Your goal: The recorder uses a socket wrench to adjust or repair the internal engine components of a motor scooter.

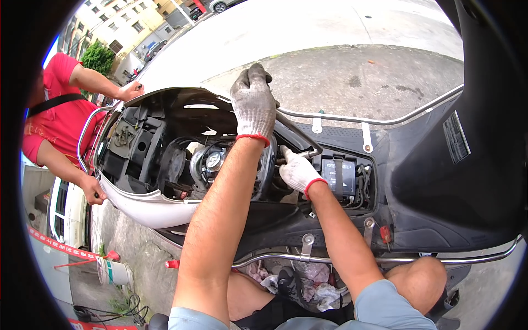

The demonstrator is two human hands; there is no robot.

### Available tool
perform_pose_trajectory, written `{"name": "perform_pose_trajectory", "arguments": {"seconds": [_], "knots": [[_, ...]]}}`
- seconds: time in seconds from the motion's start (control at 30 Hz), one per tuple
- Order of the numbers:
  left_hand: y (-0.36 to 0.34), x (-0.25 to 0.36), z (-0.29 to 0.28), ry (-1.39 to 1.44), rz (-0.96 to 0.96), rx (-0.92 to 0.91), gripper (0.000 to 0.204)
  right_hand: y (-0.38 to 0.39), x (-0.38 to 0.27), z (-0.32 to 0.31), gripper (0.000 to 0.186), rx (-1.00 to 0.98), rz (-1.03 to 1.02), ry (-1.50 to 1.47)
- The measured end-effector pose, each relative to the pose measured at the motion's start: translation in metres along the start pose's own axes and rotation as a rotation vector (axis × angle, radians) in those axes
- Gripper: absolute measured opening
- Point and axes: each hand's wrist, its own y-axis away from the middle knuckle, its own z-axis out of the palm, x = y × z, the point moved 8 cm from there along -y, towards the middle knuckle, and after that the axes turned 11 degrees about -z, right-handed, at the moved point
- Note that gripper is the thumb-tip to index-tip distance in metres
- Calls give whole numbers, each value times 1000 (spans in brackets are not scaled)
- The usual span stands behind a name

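My left hand [253, 102], in a grey glove with red cuff, is closed on the upper end of a long angled metal wrench [300, 132] over a scooter's open body [143, 206]. My right hand [297, 173], in a similar glove, is closed around the wrench's lower part near the battery [339, 179]. The round engine part [214, 160] shows below and left of my left hand, partly behind my forearm. Where the wrench's working end meets the scooter is hidden.
A co-worker in red [58, 121] grips the scooter's rear end at left. A red-handled screwdriver [385, 235] lies on the black footboard [412, 209]. Metal side rails [470, 256] edge the scooter. A white bucket [113, 272], cables and rags lie on the ground below.
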Motion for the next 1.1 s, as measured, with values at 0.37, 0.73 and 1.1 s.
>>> {"name": "perform_pose_trajectory", "arguments": {"seconds": [0.37, 0.73, 1.1], "knots": [[-2, 0, -4, -64, 26, 20, 39, 0, -3, 1, 59, -143, 302, -203], [-1, 0, -7, -41, 0, 12, 40, 78, 15, -104, 21, 1037, 386, -1009], [3, 2, -8, 11, 12, 12, 34, 8, 51, -42, 37, 875, 347, -1598]]}}
